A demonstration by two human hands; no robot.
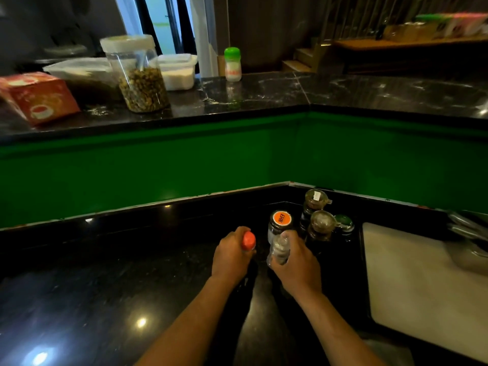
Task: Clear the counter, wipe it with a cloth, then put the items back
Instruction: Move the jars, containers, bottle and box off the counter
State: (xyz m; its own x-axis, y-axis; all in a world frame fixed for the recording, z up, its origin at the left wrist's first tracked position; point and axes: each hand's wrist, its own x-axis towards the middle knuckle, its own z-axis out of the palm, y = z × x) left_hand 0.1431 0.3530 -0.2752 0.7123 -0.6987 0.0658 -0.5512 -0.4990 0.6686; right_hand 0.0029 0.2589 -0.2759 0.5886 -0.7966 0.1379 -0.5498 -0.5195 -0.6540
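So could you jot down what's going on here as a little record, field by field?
left hand: grips an orange-capped bottle
right hand: grips a clear jar
nearby: orange-lidded jar and three more small jars in the lower counter corner
upper counter: seed-filled jar, red box, green-capped bottle
right side: white cutting board

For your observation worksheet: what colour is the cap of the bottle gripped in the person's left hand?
Orange-red. The cap shows best in the head view, poking out above the left hand.
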